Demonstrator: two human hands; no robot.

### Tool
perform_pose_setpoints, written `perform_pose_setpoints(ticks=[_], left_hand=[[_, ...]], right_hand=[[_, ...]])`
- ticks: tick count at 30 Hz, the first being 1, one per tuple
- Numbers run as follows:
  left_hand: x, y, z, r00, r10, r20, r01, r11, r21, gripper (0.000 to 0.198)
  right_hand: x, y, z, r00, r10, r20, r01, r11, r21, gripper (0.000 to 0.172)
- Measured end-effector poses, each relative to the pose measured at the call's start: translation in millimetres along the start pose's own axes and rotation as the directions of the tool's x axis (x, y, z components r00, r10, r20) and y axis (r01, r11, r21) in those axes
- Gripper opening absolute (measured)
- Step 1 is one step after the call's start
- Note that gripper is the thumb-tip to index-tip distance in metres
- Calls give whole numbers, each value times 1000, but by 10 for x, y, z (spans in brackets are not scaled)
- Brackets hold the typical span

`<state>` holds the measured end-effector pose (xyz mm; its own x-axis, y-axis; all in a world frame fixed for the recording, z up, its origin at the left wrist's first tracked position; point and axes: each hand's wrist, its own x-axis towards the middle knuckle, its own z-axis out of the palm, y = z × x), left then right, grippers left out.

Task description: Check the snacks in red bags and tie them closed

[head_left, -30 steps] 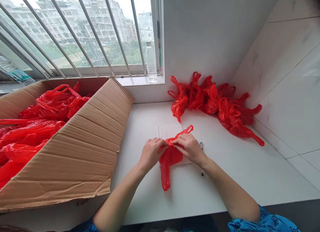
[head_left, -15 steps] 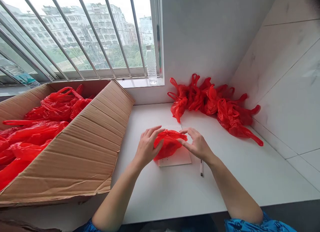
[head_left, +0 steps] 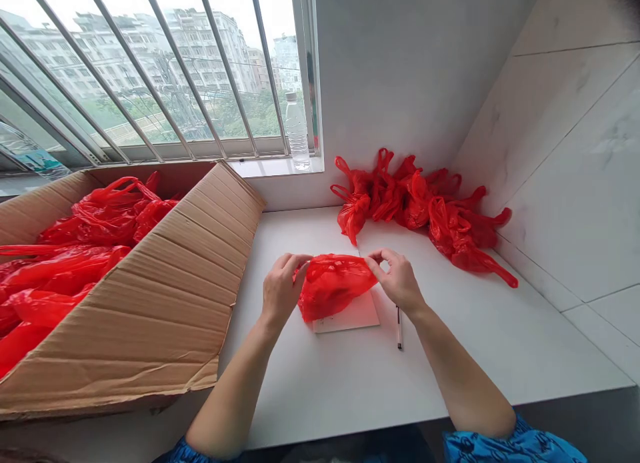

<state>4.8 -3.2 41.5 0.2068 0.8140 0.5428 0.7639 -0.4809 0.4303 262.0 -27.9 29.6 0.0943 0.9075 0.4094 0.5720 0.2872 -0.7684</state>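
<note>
A red plastic bag (head_left: pixel 336 286) is stretched between my two hands, above a white paper pad (head_left: pixel 353 316) on the white table. Pinched at the bag's upper left edge is my left hand (head_left: pixel 284 286), its fingers closed on the plastic. On the opposite upper edge my right hand (head_left: pixel 396 280) grips the bag between thumb and fingers. The bag hides much of the pad. A pen (head_left: pixel 399 328) lies on the table just below my right hand.
At left stands a cardboard box (head_left: pixel 145 310) full of red bags (head_left: pixel 107 213). Several tied red bags (head_left: pixel 415 200) are heaped against the back wall. A clear bottle (head_left: pixel 297 133) stands on the window sill (head_left: pixel 270 167). The table's front edge (head_left: pixel 350 433) runs below my forearms.
My fingers have closed on the bag's edges, and my hands have moved a little apart. The bag is now spread wider. The whole view has shifted slightly.
</note>
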Motion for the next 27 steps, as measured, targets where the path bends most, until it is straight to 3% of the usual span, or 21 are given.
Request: perform_pose_setpoints(ticks=[3,6,9,12,14,17,19,21,23,24,25,27], left_hand=[[31,-130,-110,967,-173,-188,142,975,-169,24],[16,-179,-171,937,-261,-232,191,939,-286,31],[-3,-42,-211,979,-123,-160,69,949,-308,40],[35,205,-269,994,-43,-98,14,962,-274,48],[74,347,-320,996,-58,-74,32,950,-310,41],[75,451,-401,1000,1,-5,-3,897,-441,25],[26,453,-445,997,49,63,-9,850,-526,33],[-41,436,-475,987,61,150,37,818,-574,39],[-101,435,-486,966,84,246,68,832,-550,43],[-124,447,-482,951,110,290,60,853,-519,44],[-143,467,-469,932,141,335,38,878,-477,43],[-173,519,-414,885,197,422,-36,933,-359,39]], right_hand=[[59,153,-239,982,119,-147,-110,992,68,29],[76,218,-377,973,118,-196,-103,991,84,29],[24,96,-391,943,-26,-331,45,998,50,22],[-81,-184,-314,817,-321,-479,323,943,-82,11],[-146,-380,-223,764,-523,-377,506,849,-151,11],[-185,-541,-54,794,-604,-69,589,793,-158,17],[-179,-532,34,862,-494,113,507,832,-226,28],[-172,-467,66,922,-285,263,366,862,-350,41],[-181,-401,39,934,-89,346,244,866,-436,36],[-190,-379,13,929,-30,369,204,873,-443,28],[-203,-365,-17,920,3,392,178,887,-427,32],[-230,-351,-64,894,30,446,152,918,-365,76]])
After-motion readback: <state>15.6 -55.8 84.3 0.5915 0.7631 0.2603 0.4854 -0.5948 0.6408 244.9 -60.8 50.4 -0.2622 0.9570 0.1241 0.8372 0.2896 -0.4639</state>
